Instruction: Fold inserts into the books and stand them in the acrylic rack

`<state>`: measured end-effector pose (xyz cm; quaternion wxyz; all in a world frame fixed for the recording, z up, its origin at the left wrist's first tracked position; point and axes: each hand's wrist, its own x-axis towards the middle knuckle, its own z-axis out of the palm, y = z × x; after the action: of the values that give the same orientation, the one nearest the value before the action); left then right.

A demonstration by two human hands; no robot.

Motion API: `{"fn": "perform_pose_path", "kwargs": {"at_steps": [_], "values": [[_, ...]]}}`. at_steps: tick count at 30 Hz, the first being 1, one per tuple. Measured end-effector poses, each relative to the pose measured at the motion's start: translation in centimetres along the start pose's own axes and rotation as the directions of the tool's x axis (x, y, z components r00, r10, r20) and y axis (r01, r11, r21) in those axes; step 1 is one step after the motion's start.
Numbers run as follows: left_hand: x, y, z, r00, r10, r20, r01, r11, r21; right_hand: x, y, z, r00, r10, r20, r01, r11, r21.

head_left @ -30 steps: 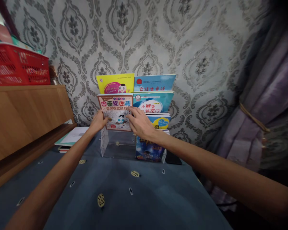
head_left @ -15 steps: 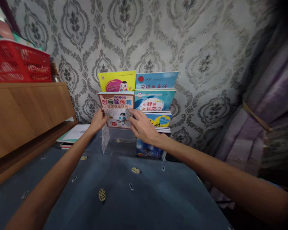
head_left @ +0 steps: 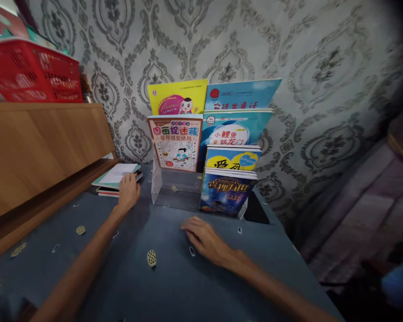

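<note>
My left hand (head_left: 129, 191) is at the right edge of a low stack of books (head_left: 110, 174), its fingers bent over the edge and no firm grip visible. Above the tabletop, in front of the clear stand, my right hand (head_left: 204, 239) is empty, its fingers loosely apart and slightly blurred. The clear acrylic book stand (head_left: 177, 197) has stepped tiers. On its left side a brown-bordered picture book (head_left: 176, 145) leans in front of a yellow book (head_left: 177, 96). The right side holds a blue book (head_left: 242, 94), a teal book (head_left: 238, 127), a blue-and-yellow book (head_left: 233, 157) and dark blue books (head_left: 225, 192).
A wooden cabinet (head_left: 50, 147) with a red plastic basket (head_left: 47, 74) on top borders the left side. A flat black object (head_left: 257, 209) lies right of the stand. Patterned wallpaper rises behind, and a curtain (head_left: 352, 205) hangs at the right. A dark blue cloth (head_left: 168, 277) covers the table.
Both hands have let go of the brown-bordered book, which now leans on the stand. My left hand has moved left to the stack; my right hand has dropped toward the tabletop. The view has shifted closer.
</note>
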<state>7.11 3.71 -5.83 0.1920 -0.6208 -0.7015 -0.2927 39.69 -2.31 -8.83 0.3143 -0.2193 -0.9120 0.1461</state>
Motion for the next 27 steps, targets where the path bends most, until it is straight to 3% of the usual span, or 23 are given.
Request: {"fn": "perform_pose_path", "kwargs": {"at_steps": [3,7,16,27], "values": [[0.0,-2.1,0.3,0.993,-0.111,0.037,0.107,0.988,0.115,-2.1,1.1,1.9,0.997,0.055,-0.053,-0.050,0.994,0.100],[0.3,-3.6,0.6,0.962,-0.226,0.150,0.175,0.940,0.293,-3.1,1.4,2.6,0.991,0.111,-0.069,-0.097,0.979,0.177],[0.5,-3.6,0.4,0.957,-0.221,0.189,0.152,0.935,0.320,-3.5,1.2,2.7,0.990,0.081,-0.115,-0.067,0.991,0.119],[0.2,-2.9,-1.7,0.940,-0.194,0.280,0.079,0.924,0.375,-3.8,1.9,3.5,0.992,0.060,-0.114,-0.049,0.994,0.100]]}}
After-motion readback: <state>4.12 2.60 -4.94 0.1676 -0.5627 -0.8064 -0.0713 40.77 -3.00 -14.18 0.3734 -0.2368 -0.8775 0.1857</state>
